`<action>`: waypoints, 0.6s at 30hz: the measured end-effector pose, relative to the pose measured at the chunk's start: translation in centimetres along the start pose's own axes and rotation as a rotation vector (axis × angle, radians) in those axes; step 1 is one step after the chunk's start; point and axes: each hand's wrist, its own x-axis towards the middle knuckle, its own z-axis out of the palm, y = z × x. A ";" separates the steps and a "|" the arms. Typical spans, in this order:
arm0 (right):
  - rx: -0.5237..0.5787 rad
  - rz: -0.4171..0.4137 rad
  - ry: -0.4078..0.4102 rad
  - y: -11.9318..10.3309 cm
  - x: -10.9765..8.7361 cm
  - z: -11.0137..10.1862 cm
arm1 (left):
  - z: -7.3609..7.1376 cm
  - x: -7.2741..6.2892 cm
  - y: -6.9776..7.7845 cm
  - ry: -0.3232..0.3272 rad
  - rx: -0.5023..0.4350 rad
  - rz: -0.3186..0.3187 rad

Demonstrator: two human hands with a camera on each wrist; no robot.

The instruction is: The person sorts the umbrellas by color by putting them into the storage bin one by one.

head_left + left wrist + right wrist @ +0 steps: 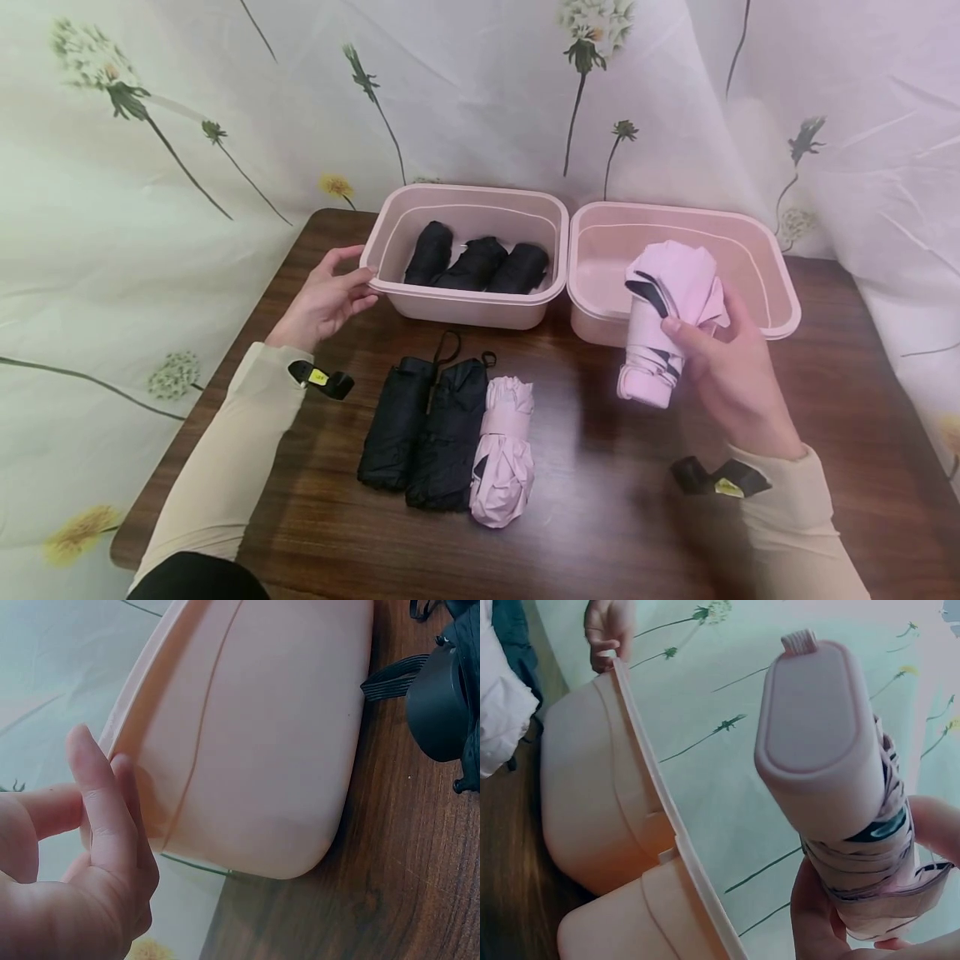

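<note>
My right hand (738, 375) grips a folded pink umbrella (663, 321), thumb across its side, above the front of the right pink plastic bin (600, 321). In the right wrist view, the flat handle end of this umbrella (814, 712) faces the camera. My left hand (330, 296) pinches the left end of the other pink bin (465, 310) at its rim, also seen up close in the left wrist view. Inside that bin lie three black folded umbrellas (472, 262). In front of it, two black umbrellas (450, 433) and a pink umbrella (506, 458) lie side by side.
Both bins stand next to each other at the back of the dark wooden table (600, 517). Behind them hangs a pale cloth (480, 100) printed with dandelions. Small wrist loops (448, 346) stick out from the black umbrellas toward the left bin.
</note>
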 end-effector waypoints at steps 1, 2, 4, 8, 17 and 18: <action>0.019 -0.002 -0.008 -0.1 0.2 -0.1 | 0.0 0.0 0.0 0.000 0.002 0.003; 0.032 -0.006 -0.015 -0.2 0.4 -0.2 | 0.0 0.0 0.0 0.002 0.005 0.005; 0.049 -0.010 -0.033 -0.4 0.7 -0.3 | 0.0 0.0 0.0 0.006 0.010 0.008; 0.071 -0.023 -0.077 -0.8 1.4 -0.7 | -0.1 0.0 -0.1 0.009 0.014 0.008; 0.138 0.005 -0.094 -1.7 2.6 -0.6 | -0.1 0.1 -0.1 0.006 0.011 0.013; 0.139 0.002 -0.094 -1.8 2.8 -0.6 | -0.1 0.1 -0.1 0.005 0.008 0.013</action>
